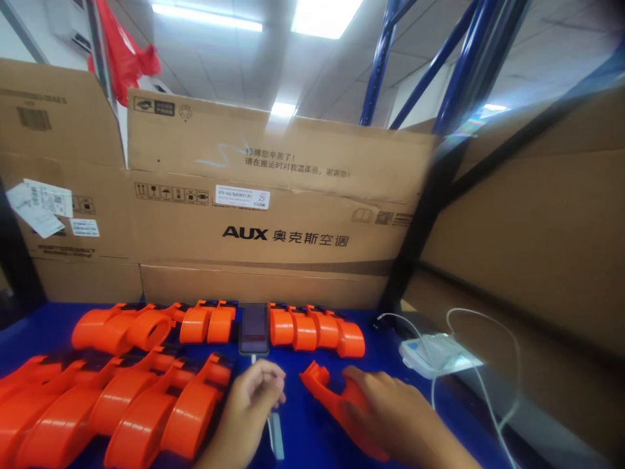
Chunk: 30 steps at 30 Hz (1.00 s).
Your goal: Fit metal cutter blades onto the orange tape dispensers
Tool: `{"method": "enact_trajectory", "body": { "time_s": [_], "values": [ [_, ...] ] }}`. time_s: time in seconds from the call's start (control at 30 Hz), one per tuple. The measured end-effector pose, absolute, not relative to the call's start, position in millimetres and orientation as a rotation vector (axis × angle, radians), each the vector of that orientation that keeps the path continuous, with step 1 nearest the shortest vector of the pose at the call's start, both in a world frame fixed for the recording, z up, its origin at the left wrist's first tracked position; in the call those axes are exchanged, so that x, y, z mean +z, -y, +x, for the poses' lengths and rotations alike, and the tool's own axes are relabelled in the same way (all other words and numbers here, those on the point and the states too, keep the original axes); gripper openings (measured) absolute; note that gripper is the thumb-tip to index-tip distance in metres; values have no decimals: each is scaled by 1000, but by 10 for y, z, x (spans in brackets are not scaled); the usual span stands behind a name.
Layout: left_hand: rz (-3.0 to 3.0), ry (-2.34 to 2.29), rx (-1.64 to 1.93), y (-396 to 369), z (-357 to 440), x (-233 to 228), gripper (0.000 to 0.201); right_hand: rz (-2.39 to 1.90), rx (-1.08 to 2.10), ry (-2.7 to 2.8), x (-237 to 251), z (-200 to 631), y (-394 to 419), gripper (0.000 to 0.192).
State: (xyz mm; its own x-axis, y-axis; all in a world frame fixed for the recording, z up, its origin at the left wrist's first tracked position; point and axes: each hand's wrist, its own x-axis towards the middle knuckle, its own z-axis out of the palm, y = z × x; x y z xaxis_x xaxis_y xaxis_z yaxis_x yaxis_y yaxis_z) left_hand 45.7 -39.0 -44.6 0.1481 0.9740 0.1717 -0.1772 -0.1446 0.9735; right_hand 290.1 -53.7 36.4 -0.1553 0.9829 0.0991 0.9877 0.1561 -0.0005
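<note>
My right hand (390, 417) lies over an orange plastic part (325, 391) on the blue table (303, 430) and grips it. My left hand (249, 404) is curled at the table's centre, fingers closed around a thin white cable (274, 433) that leads up to a dark phone (254, 329) propped against the boxes. Rows of orange plastic parts (141, 410) fill the table to the left of my left hand.
More orange parts (317, 329) line the back beside the phone. Large cardboard boxes (244, 215) wall off the back and right. A white charger block (434, 352) with cables sits at the right. Blue shelf posts (381, 58) rise behind.
</note>
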Motion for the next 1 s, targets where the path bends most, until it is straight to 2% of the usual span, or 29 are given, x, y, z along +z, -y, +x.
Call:
{"method": "enact_trajectory", "body": {
  "time_s": [0.1, 0.23, 0.37, 0.43, 0.6, 0.7, 0.83, 0.9, 1.0],
  "values": [
    [1222, -882, 1314, 390, 444, -446, 25, -1895, -258, 2285, 496, 2791, 612, 16],
    [1146, -875, 1309, 371, 433, -484, 34, -1733, -285, 2216, 664, 2547, 685, 36],
    [899, -834, 1355, 363, 417, -544, 56, -1614, -83, 2191, 683, 2095, 689, 37],
    [754, -805, 1416, 369, 395, -542, 58, -1529, 107, 2219, 620, 1868, 685, 32],
    [438, -698, 1526, 404, 330, -394, 48, -1285, 284, 2192, 454, 1627, 711, 61],
    [293, -680, 1597, 429, 322, -294, 46, -1101, 359, 2233, 465, 1704, 656, 54],
    [354, -632, 1571, 470, 325, -192, 41, -802, 633, 2206, 505, 1842, 361, 38],
    [488, -613, 1515, 492, 317, -149, 42, -863, 665, 2108, 494, 1877, 195, 40],
    [626, -605, 1439, 515, 295, -112, 46, -1042, 619, 2208, 455, 1907, 80, 32]
  ]
}}
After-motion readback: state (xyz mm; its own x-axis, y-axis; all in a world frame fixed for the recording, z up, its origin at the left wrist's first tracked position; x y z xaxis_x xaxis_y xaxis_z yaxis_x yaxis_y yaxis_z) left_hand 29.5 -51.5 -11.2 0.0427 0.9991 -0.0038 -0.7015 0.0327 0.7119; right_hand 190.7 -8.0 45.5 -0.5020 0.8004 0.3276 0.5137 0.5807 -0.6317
